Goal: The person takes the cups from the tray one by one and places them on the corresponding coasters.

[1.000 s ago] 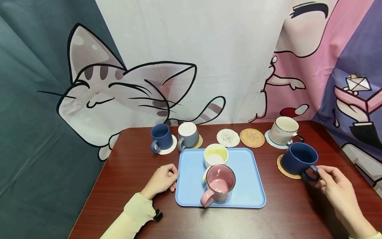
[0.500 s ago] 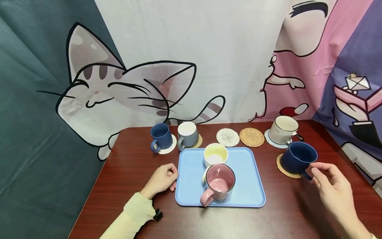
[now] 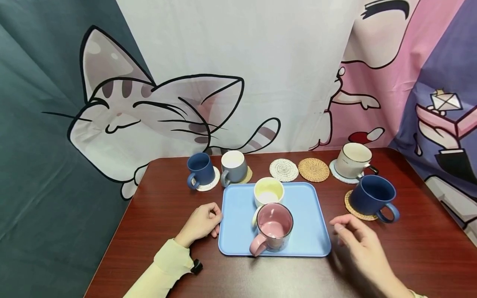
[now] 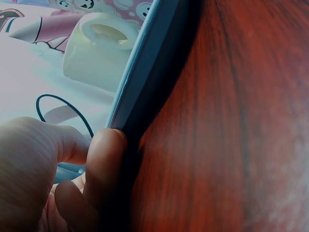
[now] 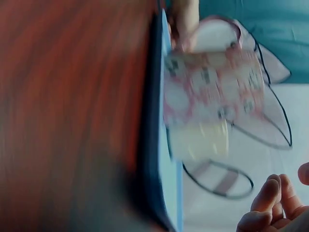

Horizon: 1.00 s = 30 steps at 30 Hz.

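My left hand point(image 3: 202, 222) rests on the table with loosely curled fingers, a fingertip against the left rim of the blue tray point(image 3: 309, 231). In the left wrist view that fingertip point(image 4: 104, 152) lies along the tray's outer side. On the tray stand a pink mug point(image 3: 275, 225) in front and a pale yellow mug point(image 3: 268, 191) right behind it. My right hand point(image 3: 363, 246) hovers by the tray's right edge, fingers bent and holding nothing. A dark blue mug point(image 3: 372, 194) sits on a tan coaster point(image 3: 355, 210) beyond it, handle toward the right.
At the back right a white mug point(image 3: 352, 159) stands on a light blue coaster point(image 3: 344, 178). A white coaster point(image 3: 284, 170) and a tan woven coaster point(image 3: 314, 169) lie behind the tray. Another blue mug point(image 3: 201, 169) and a grey mug point(image 3: 233, 167) stand at the back left.
My right hand has let go of the dark blue mug's handle and moved left to the tray's right side. That mug stays on its coaster. The left hand has kept its place.
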Each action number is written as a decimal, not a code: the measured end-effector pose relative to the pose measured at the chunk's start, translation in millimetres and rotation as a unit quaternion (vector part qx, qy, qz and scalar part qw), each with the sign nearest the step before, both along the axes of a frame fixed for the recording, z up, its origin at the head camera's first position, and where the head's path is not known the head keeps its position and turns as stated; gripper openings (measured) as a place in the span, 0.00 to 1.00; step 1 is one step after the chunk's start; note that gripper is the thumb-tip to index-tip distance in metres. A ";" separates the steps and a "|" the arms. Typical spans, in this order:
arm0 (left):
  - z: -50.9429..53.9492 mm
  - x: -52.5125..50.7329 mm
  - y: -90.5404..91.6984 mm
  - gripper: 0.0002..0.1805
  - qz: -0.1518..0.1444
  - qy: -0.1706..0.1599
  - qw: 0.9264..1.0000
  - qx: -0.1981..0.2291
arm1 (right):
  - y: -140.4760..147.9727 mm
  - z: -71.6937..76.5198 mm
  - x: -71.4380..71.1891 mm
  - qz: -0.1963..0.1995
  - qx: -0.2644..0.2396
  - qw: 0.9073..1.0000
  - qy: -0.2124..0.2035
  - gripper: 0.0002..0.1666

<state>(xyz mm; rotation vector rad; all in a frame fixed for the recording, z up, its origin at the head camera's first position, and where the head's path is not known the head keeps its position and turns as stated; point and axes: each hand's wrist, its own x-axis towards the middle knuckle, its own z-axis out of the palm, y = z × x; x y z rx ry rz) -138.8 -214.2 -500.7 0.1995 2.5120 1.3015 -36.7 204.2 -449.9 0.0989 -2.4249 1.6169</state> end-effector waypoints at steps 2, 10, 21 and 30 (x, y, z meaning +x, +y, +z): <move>-0.5 -0.1 -0.3 0.07 0.000 0.002 1.000 -0.001 | -11.8 -3.2 2.8 0.023 -0.008 1.000 -0.006 0.07; -1.7 -0.7 -0.6 0.07 -0.001 0.002 1.000 -0.004 | -50.8 -15.9 14.4 0.154 -0.066 0.985 -0.029 0.07; -0.2 -0.3 1.0 0.08 -0.004 0.004 1.000 -0.006 | -87.1 -33.1 24.9 0.331 -0.109 0.937 0.008 0.16; 0.4 0.5 0.7 0.07 -0.002 0.005 1.000 -0.007 | -108.8 -30.2 23.2 0.388 -0.114 0.915 -0.011 0.22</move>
